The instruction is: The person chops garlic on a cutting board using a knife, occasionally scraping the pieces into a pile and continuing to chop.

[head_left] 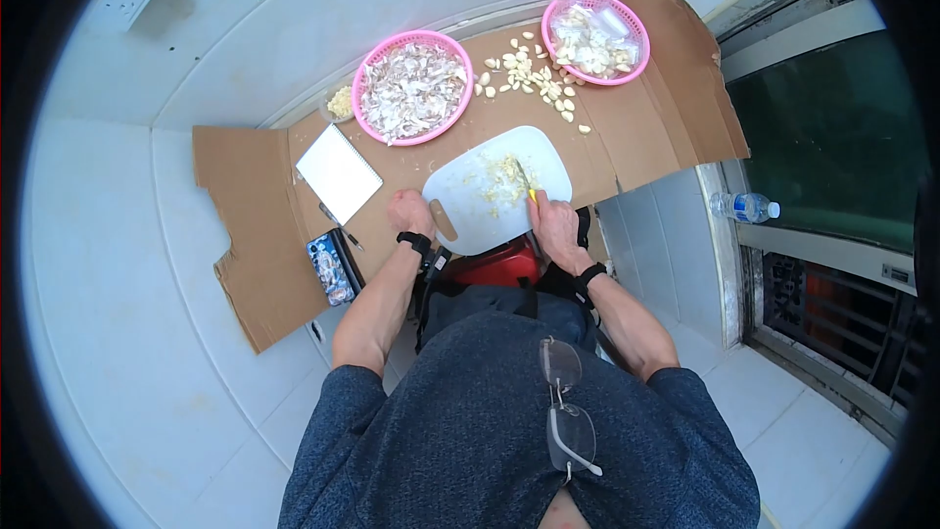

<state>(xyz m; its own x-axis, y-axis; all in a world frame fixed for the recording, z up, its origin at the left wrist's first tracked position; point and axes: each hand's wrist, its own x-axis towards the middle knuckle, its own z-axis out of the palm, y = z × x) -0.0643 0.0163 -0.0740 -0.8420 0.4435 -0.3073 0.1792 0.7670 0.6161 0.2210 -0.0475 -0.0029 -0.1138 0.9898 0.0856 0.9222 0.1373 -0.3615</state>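
A white cutting board (480,220) lies on the cardboard-covered table (607,152), with chopped garlic (501,181) scattered over its middle. My right hand (556,230) is closed on the yellow handle of a small knife (524,174), whose blade is over the chopped bits at the board's right side. Beside the board's left edge, near its brown handle slot, my left hand (411,213) rests with its fingers curled in; whether it holds anything is hidden. Peeled garlic cloves (534,73) lie loose behind the board.
A pink basket of garlic skins (411,88) and a second pink basket (597,39) with cloves and plastic stand at the back. A small tub (339,104), notebook (339,174), pen (343,227) and phone (333,269) are left. A bottle (744,207) lies right.
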